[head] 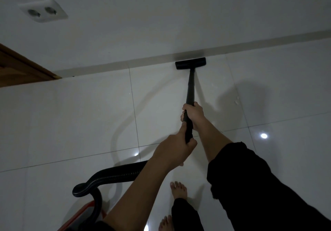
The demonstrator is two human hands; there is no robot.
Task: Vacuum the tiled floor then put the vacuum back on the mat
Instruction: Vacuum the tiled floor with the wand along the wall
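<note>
The black vacuum wand [191, 89] runs from my hands forward to its flat floor head [190, 63], which sits on the white tiled floor [80, 119] right against the baseboard. My right hand [194, 113] grips the wand higher up. My left hand [176, 147] grips its lower end just behind. The ribbed black hose [114, 175] curves back from my hands to the orange vacuum body [84, 214] at the bottom left, mostly out of frame. No mat is in view.
A white wall with a double socket [43, 10] rises beyond the pale baseboard [125, 64]. A wooden door edge [21, 67] stands at the far left. My bare feet [178, 189] stand on the tiles below my arms.
</note>
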